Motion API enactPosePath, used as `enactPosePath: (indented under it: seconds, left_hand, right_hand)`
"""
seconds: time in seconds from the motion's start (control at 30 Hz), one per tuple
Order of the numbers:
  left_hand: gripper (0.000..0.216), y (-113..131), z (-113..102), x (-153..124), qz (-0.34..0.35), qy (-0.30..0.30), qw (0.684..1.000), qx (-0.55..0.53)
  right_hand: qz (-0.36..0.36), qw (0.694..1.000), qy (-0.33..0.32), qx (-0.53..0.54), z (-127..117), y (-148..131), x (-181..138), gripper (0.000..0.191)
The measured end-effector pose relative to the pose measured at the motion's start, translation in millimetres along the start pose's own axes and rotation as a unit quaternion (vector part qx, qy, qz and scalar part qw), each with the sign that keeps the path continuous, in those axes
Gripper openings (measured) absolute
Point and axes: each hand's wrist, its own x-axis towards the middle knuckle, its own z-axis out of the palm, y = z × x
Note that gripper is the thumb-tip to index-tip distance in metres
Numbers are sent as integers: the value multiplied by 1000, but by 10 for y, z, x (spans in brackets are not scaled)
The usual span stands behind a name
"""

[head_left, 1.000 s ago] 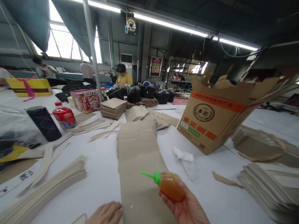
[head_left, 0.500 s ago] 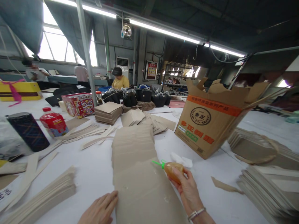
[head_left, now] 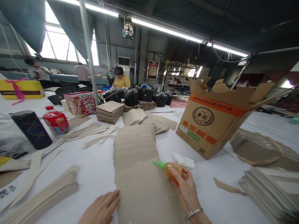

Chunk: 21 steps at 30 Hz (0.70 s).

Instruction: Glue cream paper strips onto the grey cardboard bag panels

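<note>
My right hand (head_left: 185, 189) is wrapped round a squeeze bottle (head_left: 173, 171) of amber liquid, which looks like glue. Its thin green nozzle points left, over a row of overlapping grey-beige cardboard sheets (head_left: 140, 183). I cannot tell whether the tip touches the cardboard. Small shiny spots show on the nearer sheets. My left hand (head_left: 101, 207) lies flat with its fingers stretched out, the fingertips at the left edge of the row. Just beyond the bottle is a crumpled white tissue (head_left: 184, 160).
A tall open carton (head_left: 203, 124) stands right of the row. Stacked cardboard (head_left: 268, 193) lies at the right, bundled strips (head_left: 53, 189) at the left. A red bottle (head_left: 56, 119) and dark tumbler (head_left: 32, 129) stand back left. Black bags (head_left: 144, 95) and a person in yellow (head_left: 121, 81) are beyond.
The view has shifted slightly, so the scene sits a little further right. The squeeze bottle has moved very slightly left over the cardboard. My left hand stays at the row's edge.
</note>
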Motion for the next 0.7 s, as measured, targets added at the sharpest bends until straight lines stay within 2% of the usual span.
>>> enactPosePath:
  seconds: [0.2, 0.7]
  left_hand:
    - [60, 129, -182, -22, -19, -31, 999, -1]
    - [61, 95, -128, -21, 1, -39, 999, -12]
  right_hand:
    - [8, 1000, -23, -17, 74, 62, -103, 62]
    - [19, 996, -68, -57, 369, 262, -346, 65]
